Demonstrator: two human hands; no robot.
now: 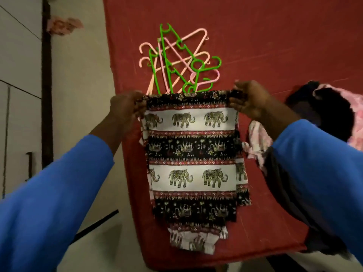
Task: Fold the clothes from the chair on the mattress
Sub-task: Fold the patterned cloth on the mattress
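Elephant cloth: a black, white and red cloth (192,154) with rows of little elephants on it. I cannot tell what kind of clothing it is.
Where it is: it hangs in the air over the near end of the red mattress (275,46). Its bottom end is bunched up low by the mattress's near edge. I cannot tell if it touches.
Left hand: the left hand (125,107) pinches the top left corner, with its fingers curled round the edge.
Right hand: the right hand (249,101) pinches the top right corner the same way. The top edge is pulled straight between the two hands.
How it will feel: I think it is light, thin and floppy. It will not break, but it will sag and crease wherever nobody holds it.
Where to hold: the two top corners look best, as that keeps it flat and wide.
Next: I think it should be laid flat on the mattress and then folded.
Hangers: green and pink hangers (176,61) lie in a heap further up the mattress.
Other clothes: a dark and pink pile (324,114) sits on the mattress's right side.
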